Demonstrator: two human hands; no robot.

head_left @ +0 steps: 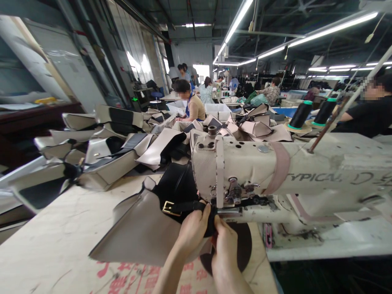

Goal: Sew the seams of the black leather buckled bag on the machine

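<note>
A beige and black handbag piece (131, 228) lies on the wooden table, its black part reaching under the head of a sewing machine (208, 163). Across the black part runs a strap with a gold buckle (170, 208). My left hand (194, 226) is closed on the strap's black leather, close to the machine's cylinder arm (232, 213). Just right of it, my right hand (225, 239) pinches the edge of the same black leather. The fingertips of both hands are partly hidden by the leather. Below my right hand lies a dark brown round piece (245, 249).
Several beige and black bag pieces (110, 163) are heaped behind and left on the wooden table (36, 253). Two black thread cones (301, 115) stand behind the machine. A person in a tan top (196, 107) sits beyond the heap; another in black (367, 110) is at right.
</note>
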